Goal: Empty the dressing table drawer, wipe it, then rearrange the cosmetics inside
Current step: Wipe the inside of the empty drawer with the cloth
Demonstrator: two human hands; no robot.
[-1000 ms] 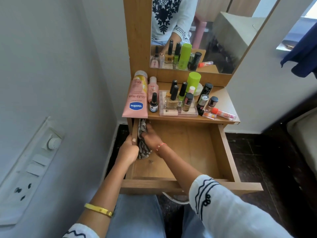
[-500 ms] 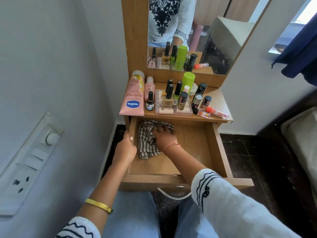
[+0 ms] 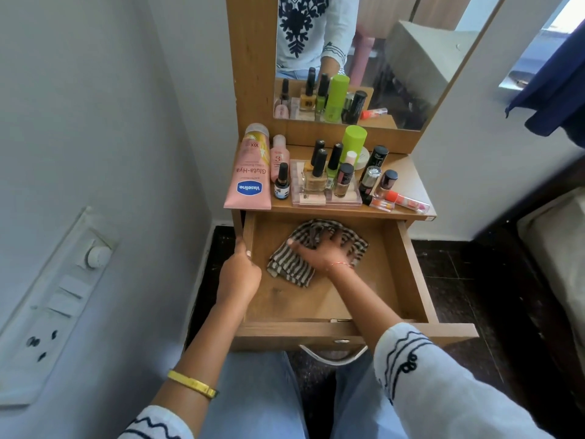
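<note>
**Wiping the open drawer with a striped cloth**

Pressing down with spread, nearly straight fingers, the right hand [image 3: 323, 251] lay flat on the striped cloth [image 3: 291, 270], which sat bunched on the drawer [image 3: 408, 270] floor toward its back, a little left of centre. The forearm reached in over the drawer's front edge, a thin thread band at the wrist. The left hand [image 3: 239, 274] curled around the top of the drawer's left wall, thumb inside, fingers wrapped over the outer face and out of sight; a yellow bangle [image 3: 191, 383] sat farther up that arm.

One cloth lay in the drawer and nothing else showed on its floor. Above the drawer, on the table top [image 3: 408, 182], stood the cosmetics: one large pink Vaseline tube [image 3: 250, 172] at the left end, one smaller pink bottle [image 3: 279, 156] beside it, one tall green container [image 3: 355, 142] behind, and a cluster of about nine small dark-capped bottles, several standing on one clear flat case [image 3: 326, 199]. Two orange-capped tubes [image 3: 408, 199] lay at the right.

The cluster overlapped too tightly for a sure count, and most labels were unreadable. The mirror [image 3: 411, 58] above the drawer was cut off at the top.
</note>
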